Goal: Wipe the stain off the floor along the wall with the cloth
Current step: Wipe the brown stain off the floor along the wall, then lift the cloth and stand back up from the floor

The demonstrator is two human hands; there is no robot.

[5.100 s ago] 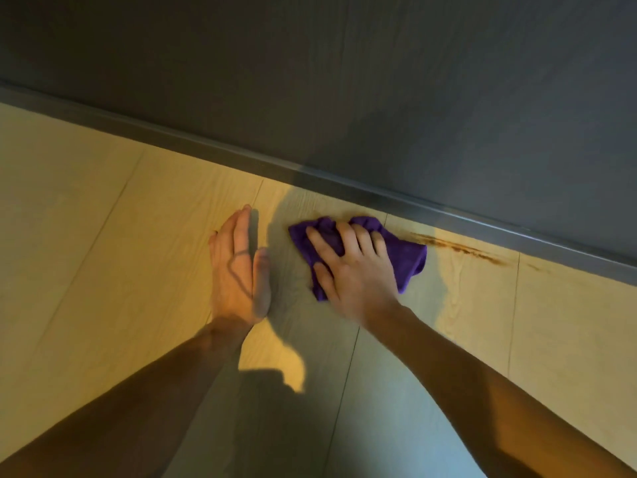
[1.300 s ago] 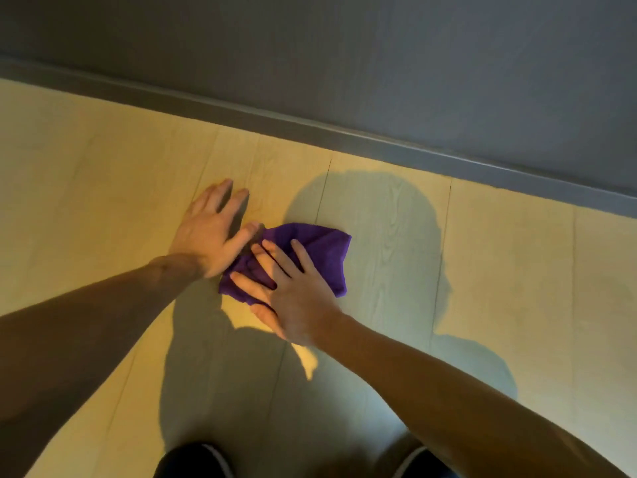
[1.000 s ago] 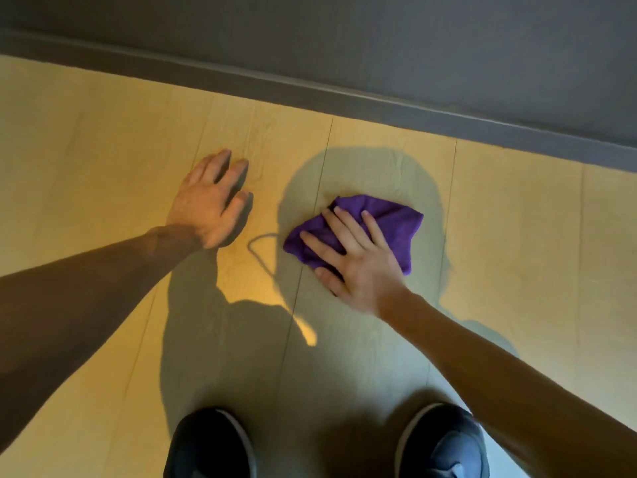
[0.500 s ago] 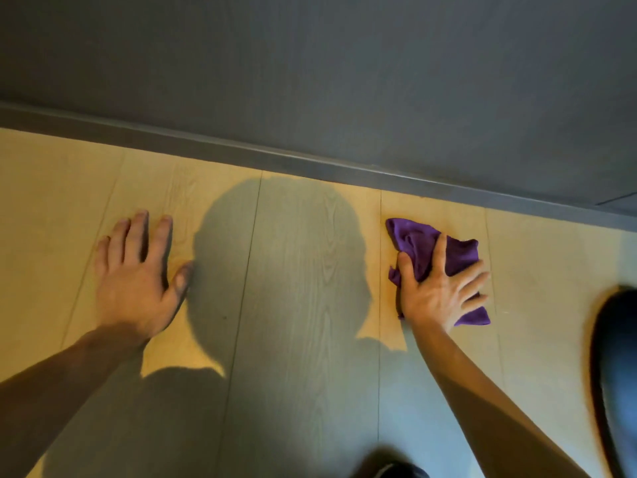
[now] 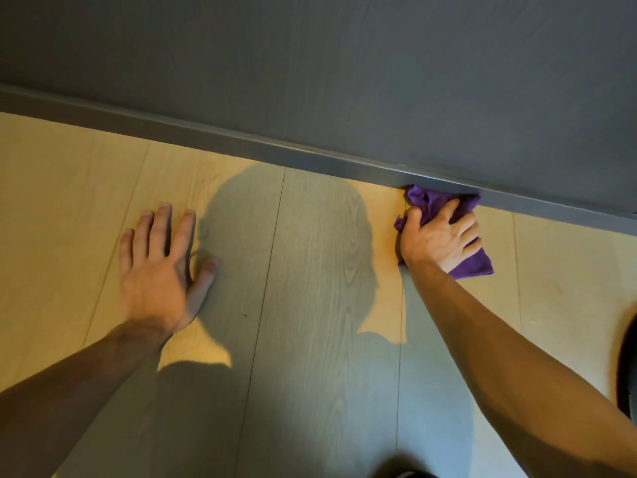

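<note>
Pale wood-grain plank floor (image 5: 327, 263) meeting a dark grey wall (image 5: 344, 63) along a grey skirting board (image 5: 241, 146) that slants down to the right. Wide bare boards between the arms. Crumpled purple cloth (image 5: 427, 201) pressed to the floor, top edge touching the skirting — long axis running from the skirting back toward the person. Right hand (image 5: 439, 241) clenched on the cloth. Left hand (image 5: 158, 267) flat, fingers spread, grasping nothing — well apart, to the left.

right hand (image 5: 439, 241) and cloth (image 5: 434, 201) moved up against the baseboard (image 5: 310, 160), cloth now bunched
</note>
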